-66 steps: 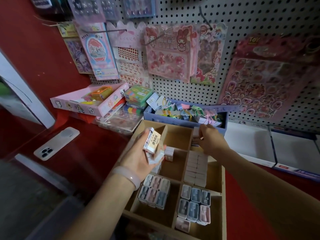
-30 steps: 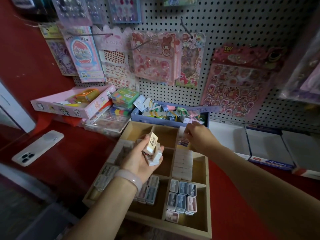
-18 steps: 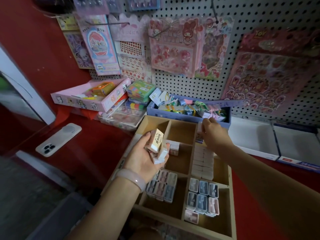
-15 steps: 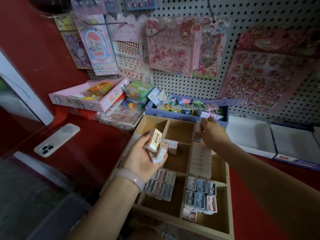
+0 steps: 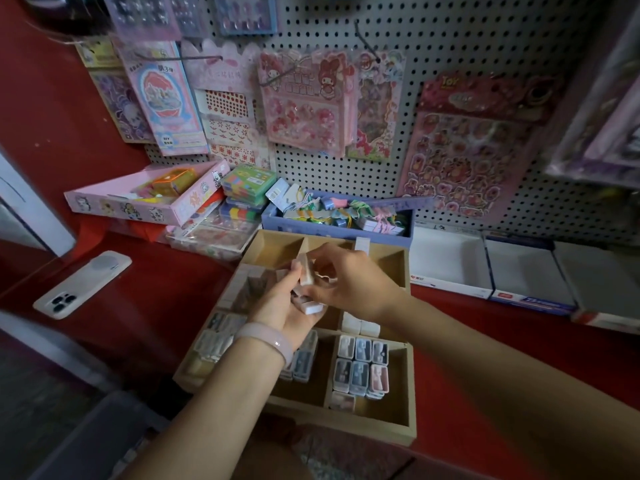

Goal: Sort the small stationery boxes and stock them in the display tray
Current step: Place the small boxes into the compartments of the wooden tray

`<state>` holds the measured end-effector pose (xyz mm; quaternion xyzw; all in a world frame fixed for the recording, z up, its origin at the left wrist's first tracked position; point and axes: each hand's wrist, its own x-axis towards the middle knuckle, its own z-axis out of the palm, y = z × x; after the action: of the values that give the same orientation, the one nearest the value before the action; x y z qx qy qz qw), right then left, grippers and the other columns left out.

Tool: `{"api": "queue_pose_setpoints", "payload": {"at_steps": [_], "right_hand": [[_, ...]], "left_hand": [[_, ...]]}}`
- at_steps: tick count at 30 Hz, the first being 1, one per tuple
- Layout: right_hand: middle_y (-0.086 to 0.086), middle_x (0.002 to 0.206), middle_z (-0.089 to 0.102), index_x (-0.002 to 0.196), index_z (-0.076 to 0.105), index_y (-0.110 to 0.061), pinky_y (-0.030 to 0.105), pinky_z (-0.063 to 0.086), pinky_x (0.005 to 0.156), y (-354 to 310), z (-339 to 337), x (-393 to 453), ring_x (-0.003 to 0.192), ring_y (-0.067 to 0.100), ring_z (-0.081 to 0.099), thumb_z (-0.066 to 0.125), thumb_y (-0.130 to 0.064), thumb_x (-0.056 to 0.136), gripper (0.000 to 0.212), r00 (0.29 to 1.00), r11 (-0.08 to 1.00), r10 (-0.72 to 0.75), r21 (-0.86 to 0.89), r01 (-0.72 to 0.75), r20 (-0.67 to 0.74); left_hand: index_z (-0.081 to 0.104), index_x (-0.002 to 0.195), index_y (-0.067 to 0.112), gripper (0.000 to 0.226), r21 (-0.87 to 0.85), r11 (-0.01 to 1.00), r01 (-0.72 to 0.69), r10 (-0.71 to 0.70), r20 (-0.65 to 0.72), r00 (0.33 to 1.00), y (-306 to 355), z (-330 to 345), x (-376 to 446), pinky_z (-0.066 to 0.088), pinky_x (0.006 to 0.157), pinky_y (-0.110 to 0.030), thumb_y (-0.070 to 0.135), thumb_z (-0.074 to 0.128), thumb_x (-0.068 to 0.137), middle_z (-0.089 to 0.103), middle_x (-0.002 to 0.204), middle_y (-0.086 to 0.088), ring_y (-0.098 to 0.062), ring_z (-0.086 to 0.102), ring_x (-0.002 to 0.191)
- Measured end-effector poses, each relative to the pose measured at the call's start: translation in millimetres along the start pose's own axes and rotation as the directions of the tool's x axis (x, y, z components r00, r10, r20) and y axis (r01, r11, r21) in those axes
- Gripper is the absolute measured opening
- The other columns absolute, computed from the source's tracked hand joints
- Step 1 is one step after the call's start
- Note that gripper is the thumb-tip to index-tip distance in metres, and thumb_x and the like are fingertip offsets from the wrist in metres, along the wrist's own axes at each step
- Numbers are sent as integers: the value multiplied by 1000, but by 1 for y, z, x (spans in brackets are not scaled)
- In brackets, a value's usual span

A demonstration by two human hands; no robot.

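A wooden display tray (image 5: pixel 411 393) with several compartments lies on the red counter. My left hand (image 5: pixel 277 306) is held over its middle and cups a few small white stationery boxes (image 5: pixel 313 307). My right hand (image 5: pixel 349 278) has come over to it and pinches one upright small box (image 5: pixel 306 271) out of that bunch. Pastel boxes (image 5: pixel 362 367) fill the near right compartment. More of them lie in the near left compartments (image 5: pixel 211 342), partly hidden by my left arm. White boxes (image 5: pixel 360 325) show in the middle right compartment.
A blue tray of mixed small items (image 5: pixel 337 216) stands behind the wooden tray. Left of it are a pink box (image 5: pixel 145 199), stacked colourful packs (image 5: pixel 247 192) and a phone (image 5: pixel 81 284). White open cartons (image 5: pixel 450 265) sit at right. Sticker packs hang on the pegboard (image 5: pixel 433 46).
My right hand drew back from the tray's far right compartment and came to my left hand, where it now pinches a box. The left hand kept its boxes.
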<state>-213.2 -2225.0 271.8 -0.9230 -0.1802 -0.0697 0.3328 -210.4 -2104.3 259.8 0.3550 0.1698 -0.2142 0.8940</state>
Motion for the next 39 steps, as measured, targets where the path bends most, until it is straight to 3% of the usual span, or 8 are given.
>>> {"api": "queue_pose_setpoints", "payload": {"at_steps": [3,7,10,14,24,31,34,39], "right_hand": [[7,88,68,103,66,-5,36,50,68,3,-9,-6,76,22,63,60,-21,89,22,996,996,-71,-57,68,-51],[9,82,68,99,66,-6,32,47,63,23,-40,-11,71,22,61,53,-18,93,19,983,991,68,-103,-86,-172],[9,93,69,106,62,-7,30,47,66,49,-63,-20,78,25,63,49,-19,95,20,970,950,173,-230,-209,-168],[8,90,67,97,62,-9,32,44,62,77,-66,-31,73,23,58,49,-15,91,16,950,837,311,-471,-280,-11],[2,86,48,83,42,-14,25,31,60,86,-30,-26,75,18,45,51,-18,93,13,934,862,338,-437,-258,115],[9,110,54,98,45,-13,29,40,71,81,-23,-26,88,23,54,48,-17,95,6,932,818,345,-522,-242,110],[8,115,54,112,49,-10,30,44,77,75,-27,-25,99,24,55,51,-21,94,21,916,803,382,-534,-265,121],[3,90,57,100,57,-5,30,43,66,37,-33,-24,79,22,57,52,-24,94,20,969,934,232,-259,-246,-85]], "left_hand": [[61,93,9,19,-5,1000,29,-29,-6,1000,-5,0,0,49,66,-34,21,46,98,69,70,-7,-17,65,64],[48,134,11,42,-62,996,69,-72,-49,996,-10,-4,7,56,54,-32,20,53,94,58,95,-12,-21,57,82],[51,125,10,34,-87,993,84,-90,-69,994,-7,-4,9,51,58,-35,19,55,92,55,95,-13,-20,56,79],[53,110,10,20,-140,985,101,-106,-30,994,-3,-8,11,56,55,-30,19,55,92,54,95,-14,-17,54,81],[49,134,7,52,-156,982,105,-115,-61,991,-2,-17,10,57,60,-28,17,62,84,57,102,-21,-19,58,86],[52,125,11,35,-152,985,88,-96,-52,994,1,-16,5,56,64,-29,17,56,91,55,100,-19,-20,56,85],[52,128,8,39,-166,982,93,-103,-51,993,1,-16,3,55,71,-33,17,58,91,55,104,-24,-22,57,88],[56,102,9,11,-112,992,58,-62,-29,998,-1,-10,-4,56,55,-33,17,52,95,56,108,-22,-22,60,77]]}}
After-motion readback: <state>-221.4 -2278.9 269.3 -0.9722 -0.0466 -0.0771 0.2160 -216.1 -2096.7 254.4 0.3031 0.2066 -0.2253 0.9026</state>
